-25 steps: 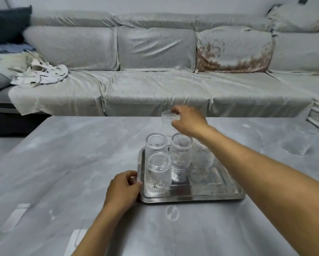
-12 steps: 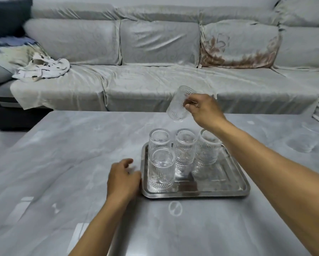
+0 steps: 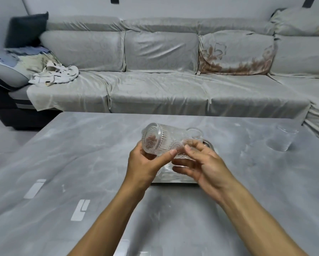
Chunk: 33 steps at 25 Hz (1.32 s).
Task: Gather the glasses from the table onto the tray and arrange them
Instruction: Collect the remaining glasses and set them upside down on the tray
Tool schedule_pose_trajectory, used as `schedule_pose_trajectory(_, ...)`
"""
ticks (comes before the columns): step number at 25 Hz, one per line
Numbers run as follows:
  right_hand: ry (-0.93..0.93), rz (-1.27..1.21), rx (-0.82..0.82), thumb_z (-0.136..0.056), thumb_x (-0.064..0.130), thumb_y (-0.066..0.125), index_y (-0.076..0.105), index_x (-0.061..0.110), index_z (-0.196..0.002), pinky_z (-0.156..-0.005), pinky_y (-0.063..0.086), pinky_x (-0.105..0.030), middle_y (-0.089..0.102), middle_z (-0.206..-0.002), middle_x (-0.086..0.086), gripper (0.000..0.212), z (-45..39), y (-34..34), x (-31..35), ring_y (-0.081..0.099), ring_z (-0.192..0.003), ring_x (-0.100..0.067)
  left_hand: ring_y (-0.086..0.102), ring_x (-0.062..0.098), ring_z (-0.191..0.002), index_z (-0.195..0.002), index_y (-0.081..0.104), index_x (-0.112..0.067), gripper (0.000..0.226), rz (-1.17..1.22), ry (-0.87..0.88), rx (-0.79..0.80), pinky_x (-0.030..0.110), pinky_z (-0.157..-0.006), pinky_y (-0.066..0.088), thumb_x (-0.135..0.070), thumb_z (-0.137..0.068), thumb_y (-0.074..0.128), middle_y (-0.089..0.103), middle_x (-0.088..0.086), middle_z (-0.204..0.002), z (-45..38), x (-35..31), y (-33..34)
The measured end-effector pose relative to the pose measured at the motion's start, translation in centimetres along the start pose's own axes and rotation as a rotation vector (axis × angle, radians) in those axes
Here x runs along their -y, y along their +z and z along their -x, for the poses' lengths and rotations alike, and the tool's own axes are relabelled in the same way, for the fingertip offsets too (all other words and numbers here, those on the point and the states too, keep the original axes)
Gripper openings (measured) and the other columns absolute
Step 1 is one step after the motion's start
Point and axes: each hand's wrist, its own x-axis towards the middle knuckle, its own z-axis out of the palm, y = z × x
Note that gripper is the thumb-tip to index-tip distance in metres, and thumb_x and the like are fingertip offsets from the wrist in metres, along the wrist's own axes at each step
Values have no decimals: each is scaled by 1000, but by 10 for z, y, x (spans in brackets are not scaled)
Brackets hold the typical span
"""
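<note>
A ribbed clear glass (image 3: 158, 140) lies on its side in the air above the steel tray (image 3: 173, 180), its base turned toward me. My left hand (image 3: 145, 164) grips it near the base between thumb and fingers. My right hand (image 3: 203, 164) holds its other end from the right. Behind my hands the rim of another glass (image 3: 194, 133) on the tray shows. My hands hide most of the tray and the other glasses on it. One more clear glass (image 3: 282, 140) stands on the table far to the right.
The grey marble table (image 3: 81, 163) carries the tray at its middle. A long grey sofa (image 3: 164, 80) runs behind the table's far edge, with a crumpled cloth (image 3: 55, 76) at its left end.
My right hand brought the lifted glass down and toward me and tipped it sideways. My left hand left the tray's edge and took hold of the glass.
</note>
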Motion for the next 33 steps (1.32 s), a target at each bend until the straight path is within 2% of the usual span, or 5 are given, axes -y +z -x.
schedule_pose_trajectory(7,-783,1253,-260,-58,24,77,48,20,-131,-89,28,-13,62,-119,1,79,-10,-6,-20,45,-107,-14,68,1,-87,-99,68,-32,47,-503,124,14,13,-73,49,-42,-55,82,75,-12,-91,-3,0,20)
schedule_pose_trajectory(10,-587,1108,-401,-54,37,84,50,21,-122,-80,37,-21,64,-109,0,78,-19,-14,-31,50,-101,-17,67,2,-93,-109,69,-31,43,-528,81,184,20,-77,50,-37,-67,77,74,-12,-100,-13,-3,2)
schedule_pose_trajectory(20,-211,1068,-365,-58,41,86,42,13,-135,-96,44,-34,58,-132,-7,93,-60,-24,-82,53,-118,-24,65,-4,-78,-90,66,-35,25,-494,4,-267,17,-66,46,-14,-78,68,71,-14,-90,-26,22,-41)
schedule_pose_trajectory(26,-171,1036,-325,-62,37,85,39,13,-138,-99,42,-36,54,-136,-6,92,-63,-27,-87,50,-123,-24,58,22,-101,-132,48,-25,70,-768,-390,-81,36,-85,51,-21,-68,76,59,1,-118,-25,53,-62)
schedule_pose_trajectory(33,51,1690,-14,-67,24,68,64,28,-88,-65,46,-28,65,-98,8,22,-25,-89,-54,60,-87,-18,70,31,-76,-90,67,-17,23,-776,-556,-84,43,-76,58,-12,-67,64,74,9,-77,-24,75,-69)
